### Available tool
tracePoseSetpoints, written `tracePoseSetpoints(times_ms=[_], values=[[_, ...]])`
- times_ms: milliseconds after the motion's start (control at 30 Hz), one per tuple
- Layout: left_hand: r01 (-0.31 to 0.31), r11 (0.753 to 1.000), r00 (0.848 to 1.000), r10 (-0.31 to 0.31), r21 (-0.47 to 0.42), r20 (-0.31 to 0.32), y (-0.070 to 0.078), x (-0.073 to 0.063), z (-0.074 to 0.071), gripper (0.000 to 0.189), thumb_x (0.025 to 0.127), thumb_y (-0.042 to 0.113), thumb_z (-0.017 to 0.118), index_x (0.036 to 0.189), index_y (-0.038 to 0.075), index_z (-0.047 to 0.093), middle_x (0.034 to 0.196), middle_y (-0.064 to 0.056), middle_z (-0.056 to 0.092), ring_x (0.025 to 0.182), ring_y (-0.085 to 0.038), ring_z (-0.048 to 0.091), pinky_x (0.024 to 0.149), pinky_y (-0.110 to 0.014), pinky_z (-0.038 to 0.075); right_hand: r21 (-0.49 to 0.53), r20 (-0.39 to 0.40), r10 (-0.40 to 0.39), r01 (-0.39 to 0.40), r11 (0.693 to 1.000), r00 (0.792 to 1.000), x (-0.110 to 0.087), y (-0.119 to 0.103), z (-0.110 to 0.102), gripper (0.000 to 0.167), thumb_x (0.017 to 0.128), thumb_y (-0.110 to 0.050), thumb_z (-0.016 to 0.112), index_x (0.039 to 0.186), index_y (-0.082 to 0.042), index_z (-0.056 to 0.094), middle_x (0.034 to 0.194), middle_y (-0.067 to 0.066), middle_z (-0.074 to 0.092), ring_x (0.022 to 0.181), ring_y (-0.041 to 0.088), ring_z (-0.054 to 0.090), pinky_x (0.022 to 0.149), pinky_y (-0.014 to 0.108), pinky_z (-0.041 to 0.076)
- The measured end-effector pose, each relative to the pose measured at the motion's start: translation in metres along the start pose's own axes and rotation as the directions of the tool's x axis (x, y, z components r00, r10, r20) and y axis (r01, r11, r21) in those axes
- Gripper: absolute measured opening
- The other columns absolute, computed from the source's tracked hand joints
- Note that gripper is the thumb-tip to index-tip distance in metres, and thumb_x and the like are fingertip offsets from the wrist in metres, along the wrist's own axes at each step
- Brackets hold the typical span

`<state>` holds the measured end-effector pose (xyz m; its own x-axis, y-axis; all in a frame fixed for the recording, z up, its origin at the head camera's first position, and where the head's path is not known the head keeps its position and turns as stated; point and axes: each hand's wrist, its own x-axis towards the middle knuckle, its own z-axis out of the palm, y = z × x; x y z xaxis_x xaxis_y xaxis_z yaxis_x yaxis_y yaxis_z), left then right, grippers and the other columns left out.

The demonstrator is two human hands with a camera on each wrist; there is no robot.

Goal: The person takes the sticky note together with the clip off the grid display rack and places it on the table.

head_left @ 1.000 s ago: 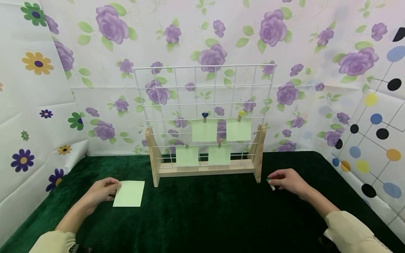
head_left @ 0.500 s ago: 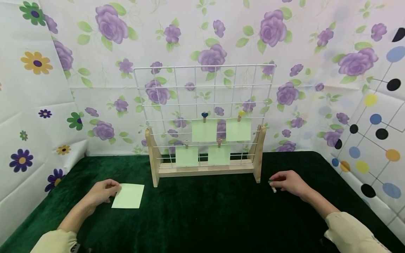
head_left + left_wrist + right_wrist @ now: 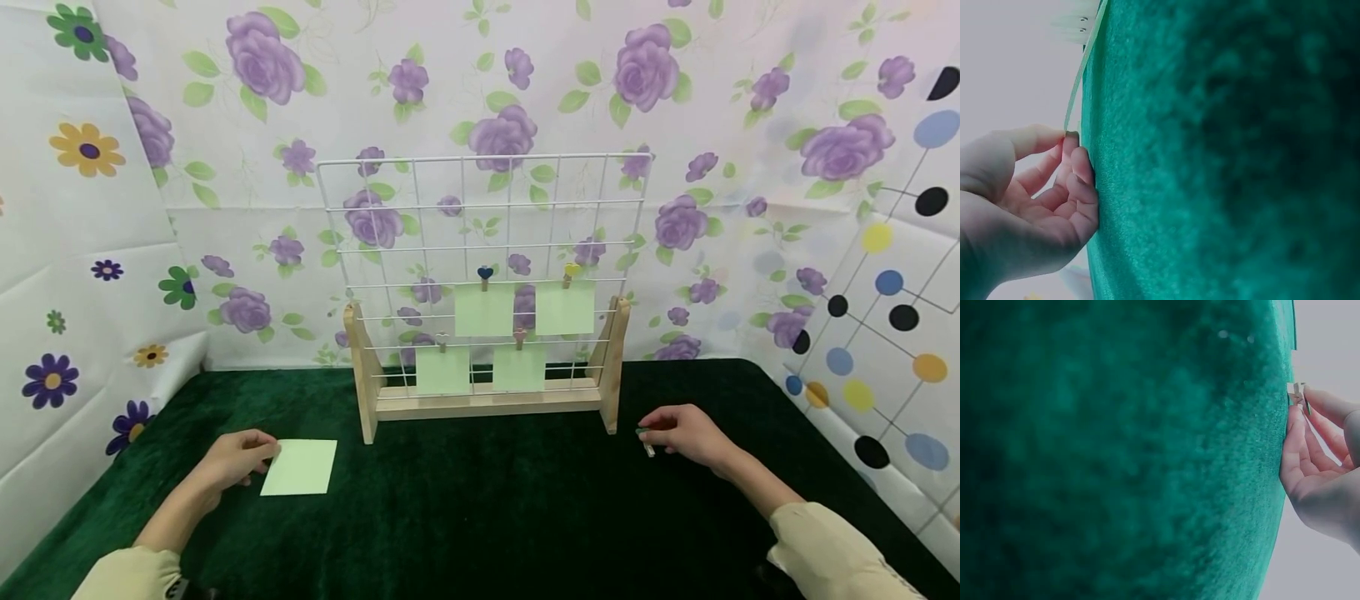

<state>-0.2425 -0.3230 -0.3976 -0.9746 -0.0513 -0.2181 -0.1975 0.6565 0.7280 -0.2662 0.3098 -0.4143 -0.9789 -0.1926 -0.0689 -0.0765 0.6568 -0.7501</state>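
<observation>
Pale green paper [image 3: 298, 468] is pinched near its upper left corner by the left hand [image 3: 236, 460] over the surface [image 3: 480, 517]; the right hand [image 3: 688, 433] pinches a small clip [image 3: 648, 449]. Readying both seems the step; next probably calls for bringing them to the rack [image 3: 487, 407].

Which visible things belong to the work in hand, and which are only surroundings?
Likely in the job:
pale green square paper in the left hand
small pale clip in the right hand
white wire grid on pale wooden stand
four pale green clipped papers

Likely surroundings:
dark green plush cloth
white purple-rose backdrop
</observation>
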Motion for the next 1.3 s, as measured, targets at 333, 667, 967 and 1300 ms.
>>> tracePoseSetpoints(times_ms=[333, 667, 967, 1300], values=[[0.025, 1.000, 1.000, -0.025, 0.006, 0.003, 0.001, 0.000, -0.001, 0.035, 0.098, 0.023, 0.050, 0.113, -0.008, 0.059, 0.102, -0.020, 0.059, 0.086, -0.024, 0.058, 0.064, -0.032, 0.048, -0.015, 0.004, -0.021, 0.021, 1.000, 1.000, -0.001, 0.000, 0.000, 0.029, 0.091, -0.020, 0.067, 0.111, 0.001, 0.066, 0.097, 0.006, 0.065, 0.080, 0.019, 0.058, 0.065, 0.033, 0.051], [0.006, 0.999, 1.000, -0.007, 0.036, 0.016, 0.002, 0.000, 0.000, 0.035, 0.098, 0.023, 0.052, 0.111, -0.008, 0.059, 0.100, -0.017, 0.062, 0.083, -0.023, 0.059, 0.065, -0.034, 0.049, -0.007, -0.008, 0.001, -0.001, 1.000, 1.000, 0.000, -0.001, 0.001, 0.029, 0.091, -0.017, 0.067, 0.113, 0.001, 0.066, 0.102, 0.008, 0.066, 0.081, 0.019, 0.059, 0.067, 0.033, 0.051], [0.002, 1.000, 1.000, -0.002, 0.028, -0.001, 0.002, -0.001, 0.000, 0.033, 0.099, 0.023, 0.050, 0.110, -0.007, 0.060, 0.102, -0.019, 0.060, 0.084, -0.023, 0.060, 0.066, -0.035, 0.050, 0.012, 0.006, 0.002, -0.002, 1.000, 1.000, 0.001, 0.000, -0.002, 0.032, 0.093, -0.019, 0.064, 0.117, 0.002, 0.063, 0.102, 0.008, 0.066, 0.085, 0.020, 0.061, 0.069, 0.034, 0.051], [-0.091, 0.995, 0.995, 0.092, 0.034, -0.034, 0.006, -0.009, -0.001, 0.046, 0.103, 0.028, 0.044, 0.126, -0.011, 0.048, 0.114, -0.026, 0.055, 0.098, -0.032, 0.056, 0.075, -0.041, 0.050, 0.009, -0.022, 0.020, -0.020, 1.000, 1.000, 0.002, 0.001, -0.013, 0.037, 0.098, -0.023, 0.058, 0.122, 0.005, 0.059, 0.097, 0.008, 0.067, 0.087, 0.021, 0.063, 0.068, 0.034, 0.052]])
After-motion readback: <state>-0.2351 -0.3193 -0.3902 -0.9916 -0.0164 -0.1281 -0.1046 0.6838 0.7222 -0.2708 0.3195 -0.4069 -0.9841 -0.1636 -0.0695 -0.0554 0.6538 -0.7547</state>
